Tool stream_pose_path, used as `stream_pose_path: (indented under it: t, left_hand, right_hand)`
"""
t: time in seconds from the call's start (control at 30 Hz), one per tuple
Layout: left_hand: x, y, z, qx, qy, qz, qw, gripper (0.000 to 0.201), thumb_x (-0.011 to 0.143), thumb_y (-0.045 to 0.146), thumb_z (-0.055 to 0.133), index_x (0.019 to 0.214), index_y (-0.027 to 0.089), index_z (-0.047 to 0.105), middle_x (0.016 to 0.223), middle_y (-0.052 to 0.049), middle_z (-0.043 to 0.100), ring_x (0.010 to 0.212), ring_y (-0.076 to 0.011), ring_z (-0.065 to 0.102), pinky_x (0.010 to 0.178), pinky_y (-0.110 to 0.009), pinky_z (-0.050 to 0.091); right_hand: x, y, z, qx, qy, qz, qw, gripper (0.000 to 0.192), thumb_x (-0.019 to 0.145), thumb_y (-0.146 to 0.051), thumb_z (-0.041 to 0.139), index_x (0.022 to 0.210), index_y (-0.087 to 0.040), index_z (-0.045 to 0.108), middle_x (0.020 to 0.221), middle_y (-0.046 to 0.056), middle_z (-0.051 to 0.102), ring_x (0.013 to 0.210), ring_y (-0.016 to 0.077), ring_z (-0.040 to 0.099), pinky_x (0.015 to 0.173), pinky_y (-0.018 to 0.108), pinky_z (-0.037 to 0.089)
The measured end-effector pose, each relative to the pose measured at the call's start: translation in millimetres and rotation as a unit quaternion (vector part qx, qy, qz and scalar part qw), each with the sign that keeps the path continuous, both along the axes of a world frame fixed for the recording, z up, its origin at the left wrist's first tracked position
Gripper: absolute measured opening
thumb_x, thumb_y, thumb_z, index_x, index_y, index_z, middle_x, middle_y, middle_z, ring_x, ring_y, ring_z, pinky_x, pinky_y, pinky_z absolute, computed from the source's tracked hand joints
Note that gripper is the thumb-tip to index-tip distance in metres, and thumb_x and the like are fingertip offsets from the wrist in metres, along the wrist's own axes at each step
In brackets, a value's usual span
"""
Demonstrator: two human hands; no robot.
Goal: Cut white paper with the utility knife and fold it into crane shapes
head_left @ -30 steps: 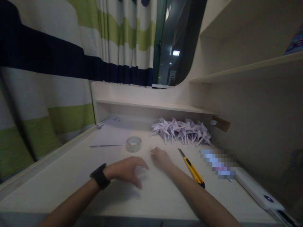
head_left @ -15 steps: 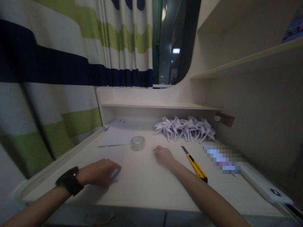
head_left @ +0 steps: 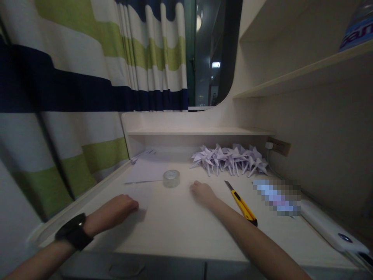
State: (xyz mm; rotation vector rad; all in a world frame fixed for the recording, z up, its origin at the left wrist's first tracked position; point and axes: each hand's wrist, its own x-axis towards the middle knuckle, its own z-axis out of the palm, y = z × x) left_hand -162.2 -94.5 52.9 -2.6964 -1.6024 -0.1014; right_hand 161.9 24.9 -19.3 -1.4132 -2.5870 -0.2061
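Observation:
My left hand (head_left: 121, 210), with a black watch on its wrist, is closed over the left part of the desk. Its fingers pinch a pale piece of paper (head_left: 142, 208), which barely stands out from the white desktop. Near the middle, my right hand (head_left: 203, 193) rests on the desk with its fingers curled in, and nothing shows in them. Between and beyond the hands stands a roll of clear tape (head_left: 171, 178). A yellow utility knife (head_left: 243, 204) lies right of my right hand, its blade out and pointing away from me.
White paper pinwheels (head_left: 230, 157) are heaped at the back right. Paper sheets (head_left: 147, 167) lie at the back left. A blurred-out, phone-like item (head_left: 275, 196) and a long white device (head_left: 329, 225) line the right side. A shelf (head_left: 201, 132) spans the back; a striped curtain (head_left: 96, 89) hangs left.
My left hand has moved left, and the paper at its fingers looks flatter and lower. My right hand keeps its place on the desk. The view has shifted slightly.

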Motion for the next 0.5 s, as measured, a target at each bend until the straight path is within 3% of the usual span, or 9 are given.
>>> stream_pose_path:
  t: [0.1,0.27,0.5]
  left_hand:
    - [0.7,-3.0,5.7,-0.008,0.022,-0.001,1.0,0.036,0.091,0.026,0.037,0.072,0.02,0.068,0.069,-0.007,0.069,0.065,-0.0199,0.063,0.062,-0.028,0.039]
    - [7.5,-9.9,19.4,-0.041,-0.063,-0.016,0.997,0.035,0.09,0.038,0.041,0.079,0.024,0.071,0.074,-0.004,0.071,0.07,-0.0195,0.063,0.067,-0.027,0.041]
    - [-14.6,13.0,42.0,0.006,-0.155,0.031,0.987,0.038,0.09,0.045,0.041,0.085,0.02,0.069,0.08,-0.005,0.07,0.073,-0.0206,0.063,0.067,-0.026,0.043]
  right_hand:
    - [0.1,0.8,-0.1,-0.003,0.002,0.0,1.0,0.023,0.091,-0.019,0.043,0.098,-0.017,0.064,0.101,0.011,0.062,0.085,0.0208,0.064,0.073,0.029,0.045]
    - [0.6,1.1,-1.5,-0.002,0.003,-0.001,1.0,0.023,0.091,-0.02,0.043,0.099,-0.018,0.064,0.102,0.01,0.062,0.085,0.0213,0.064,0.072,0.029,0.045]
    - [0.5,-0.3,-1.4,-0.001,0.003,-0.006,1.0,0.023,0.091,-0.02,0.043,0.099,-0.018,0.064,0.101,0.01,0.062,0.085,0.0207,0.064,0.073,0.029,0.045]
